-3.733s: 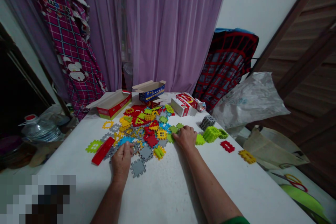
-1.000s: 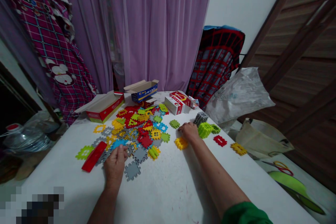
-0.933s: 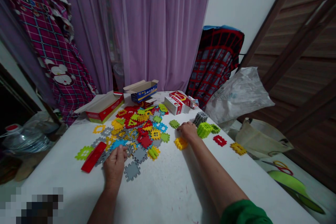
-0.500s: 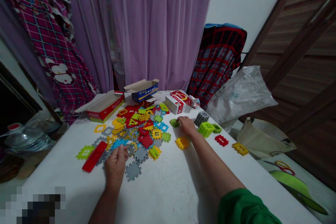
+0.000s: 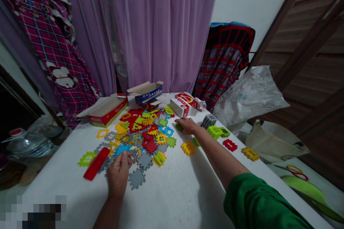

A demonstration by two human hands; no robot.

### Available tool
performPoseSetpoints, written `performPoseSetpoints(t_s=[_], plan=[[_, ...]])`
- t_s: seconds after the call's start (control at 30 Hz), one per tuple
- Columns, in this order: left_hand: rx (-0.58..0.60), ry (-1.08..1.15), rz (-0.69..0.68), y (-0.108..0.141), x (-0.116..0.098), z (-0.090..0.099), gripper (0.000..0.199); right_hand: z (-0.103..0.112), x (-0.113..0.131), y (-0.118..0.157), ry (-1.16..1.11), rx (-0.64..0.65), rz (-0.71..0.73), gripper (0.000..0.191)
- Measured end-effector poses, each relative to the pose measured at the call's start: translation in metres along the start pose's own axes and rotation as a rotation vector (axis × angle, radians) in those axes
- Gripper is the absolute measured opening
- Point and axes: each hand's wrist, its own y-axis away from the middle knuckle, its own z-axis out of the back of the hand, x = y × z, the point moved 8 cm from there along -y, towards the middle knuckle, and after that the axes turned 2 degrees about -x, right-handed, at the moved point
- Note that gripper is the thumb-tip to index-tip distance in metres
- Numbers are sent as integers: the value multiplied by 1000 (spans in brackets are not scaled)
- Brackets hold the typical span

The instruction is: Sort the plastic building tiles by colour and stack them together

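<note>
My right hand (image 5: 187, 125) reaches over the far right of the white table, its fingers closed on a green notched building piece (image 5: 179, 127) that they partly cover. Another green piece (image 5: 196, 142) shows beside that forearm. My left hand (image 5: 118, 173) rests at the near edge of a mixed heap of notched plastic building pieces (image 5: 150, 145), thumb and fingers pressed together; anything between them is too small to make out. Grey square pieces (image 5: 137, 178) lie just right of it, and a long red piece (image 5: 96, 164) to its left.
Opened boxes, red (image 5: 107, 114), blue (image 5: 150, 94) and red-white (image 5: 181, 107), stand along the back. Grey stacked pieces (image 5: 209, 121), green pieces (image 5: 214, 132), a red one (image 5: 230, 145) and yellow ones (image 5: 249, 153) line the right edge. A yellow stack (image 5: 188, 148) sits mid-table.
My right hand has shifted slightly left and now covers more of the green piece. Another green piece has come into sight beside the forearm. My left hand has stayed nearly in place.
</note>
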Motion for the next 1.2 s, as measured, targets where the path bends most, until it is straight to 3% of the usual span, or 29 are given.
performPoseSetpoints(t_s=[0.13,0.27,0.4,0.57,0.73,0.83,0.9,0.97,1.07,1.2], plan=[[1,-13,19,-1,3,0,53,12,-8,21,-29,-71,-34,81],[-12,-20,9,-1,2,1,52,26,-12,74,-250,-366,-90,46],[-24,-72,-38,0,-3,3,48,1,-9,138,-454,-543,-216,34],[1,-196,-212,6,-16,-2,39,-33,38,174,-438,-513,-4,36],[-38,-328,-375,13,-27,-4,34,-38,80,178,-314,-467,252,33],[6,-384,-466,15,-38,-13,33,-36,81,178,-365,-496,289,31],[80,-412,-523,16,-51,-30,31,-35,72,177,-478,-543,238,30],[178,-448,-560,13,-68,-59,27,-35,61,176,-610,-592,189,29],[307,-518,-547,3,-95,-120,33,-35,49,175,-776,-649,143,28],[507,-602,-479,-12,-115,-207,59,-35,41,174,-911,-687,103,27]])
